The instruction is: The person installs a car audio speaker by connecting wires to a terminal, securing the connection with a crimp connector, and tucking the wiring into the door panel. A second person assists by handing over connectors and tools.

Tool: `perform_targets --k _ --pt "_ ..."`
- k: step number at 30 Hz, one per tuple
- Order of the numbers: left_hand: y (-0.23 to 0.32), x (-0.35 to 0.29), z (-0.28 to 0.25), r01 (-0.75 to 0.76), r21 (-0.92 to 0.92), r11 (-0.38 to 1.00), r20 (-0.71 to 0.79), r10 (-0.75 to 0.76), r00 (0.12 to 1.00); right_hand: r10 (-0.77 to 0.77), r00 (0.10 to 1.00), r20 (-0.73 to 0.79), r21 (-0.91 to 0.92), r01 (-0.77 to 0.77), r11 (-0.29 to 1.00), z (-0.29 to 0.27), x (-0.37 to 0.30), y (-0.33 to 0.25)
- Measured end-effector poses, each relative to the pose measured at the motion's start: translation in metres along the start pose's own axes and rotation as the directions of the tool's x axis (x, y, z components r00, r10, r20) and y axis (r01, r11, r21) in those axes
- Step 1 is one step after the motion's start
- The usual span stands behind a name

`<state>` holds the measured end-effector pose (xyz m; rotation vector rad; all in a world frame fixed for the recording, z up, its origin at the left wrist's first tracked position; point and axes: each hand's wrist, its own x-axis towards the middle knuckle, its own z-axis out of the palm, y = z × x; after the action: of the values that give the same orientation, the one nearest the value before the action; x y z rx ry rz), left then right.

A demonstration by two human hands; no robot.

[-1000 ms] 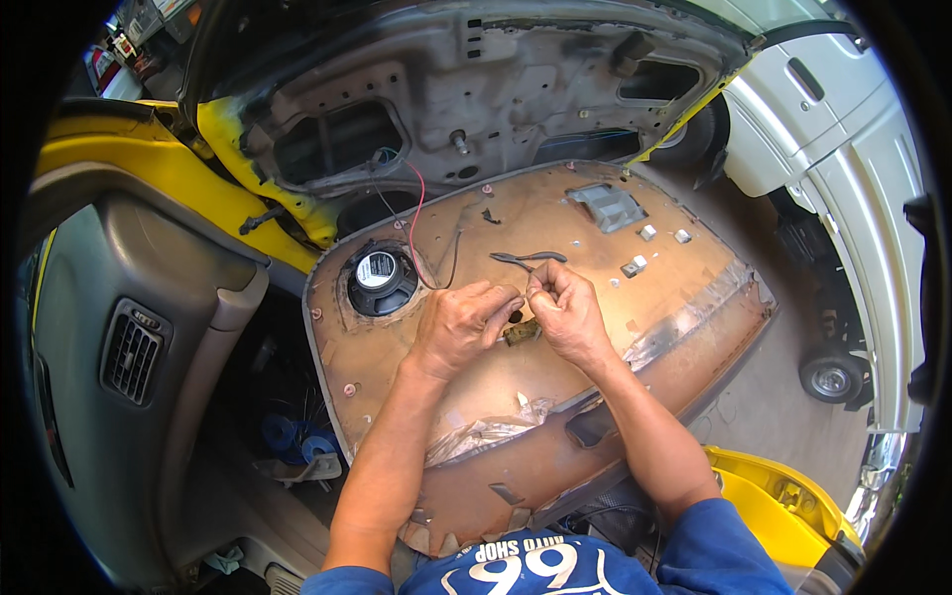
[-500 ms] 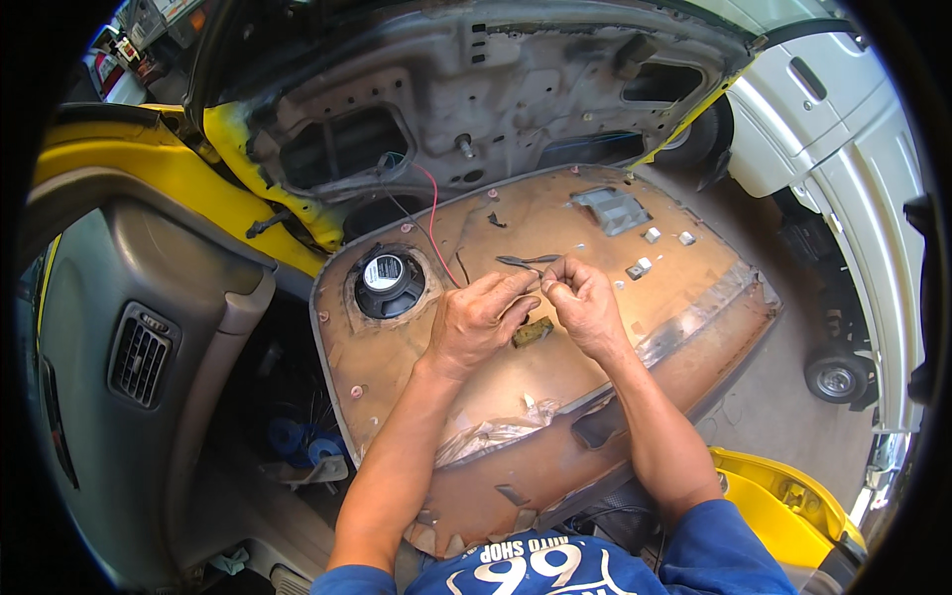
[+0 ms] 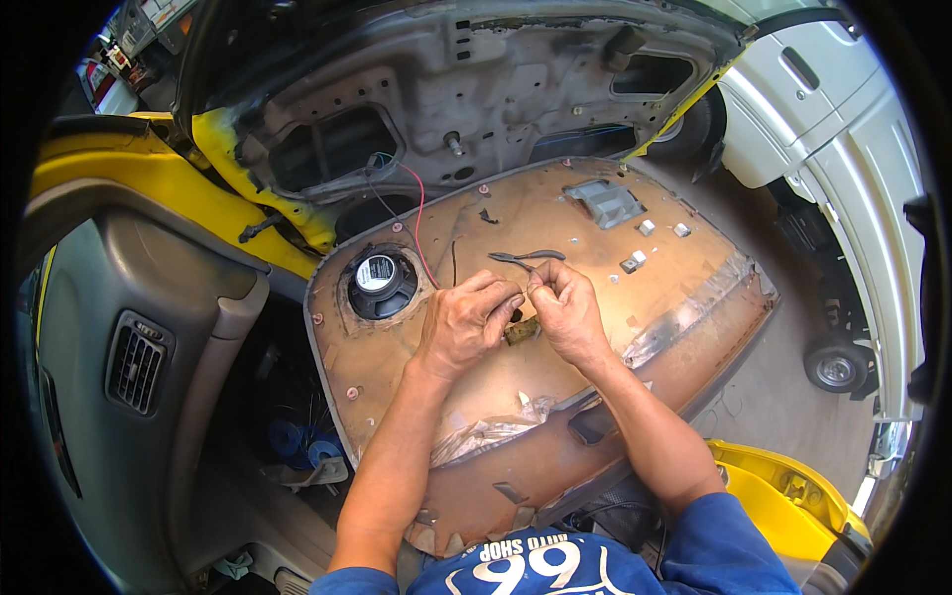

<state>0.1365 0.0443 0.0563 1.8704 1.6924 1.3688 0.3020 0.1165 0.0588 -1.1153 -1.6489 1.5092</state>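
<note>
My left hand (image 3: 464,322) and my right hand (image 3: 567,315) meet over a brown door panel (image 3: 397,352), both with fingers pinched. A red wire (image 3: 420,203) runs from the door down to my left hand, where its end disappears among the fingers. What my right fingertips pinch is too small and covered to make out. Just beyond my fingers lie dark-handled pliers (image 3: 531,257). A yellowish-brown block (image 3: 521,330) shows partly between my hands, against the panel. To the left, a round black speaker (image 3: 382,283) sits in the panel.
The door's bare metal inner side (image 3: 397,109) stands beyond the panel. Small white clips (image 3: 647,227) and a grey plastic piece (image 3: 605,202) are on the panel's far right. A dashboard (image 3: 188,288) is at left, a white vehicle (image 3: 803,99) at right.
My hands stay pinched close together, with a slight shift of the fingers. The view has moved a little, and more of the pliers shows beyond my right hand.
</note>
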Motion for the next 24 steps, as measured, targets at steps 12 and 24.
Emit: perform_targets --k 12,24 --pt "-0.011 -0.005 -0.009 0.111 -0.067 0.992 0.115 -0.103 0.988 -0.129 0.97 0.207 -0.253 0.181 0.95 -0.024 0.008 -0.029" --pt "-0.004 -0.002 -0.004 0.011 0.068 0.998 0.053 -0.014 0.998 -0.31 0.892 0.329 -0.437 0.435 0.787 -0.019 0.011 -0.022"
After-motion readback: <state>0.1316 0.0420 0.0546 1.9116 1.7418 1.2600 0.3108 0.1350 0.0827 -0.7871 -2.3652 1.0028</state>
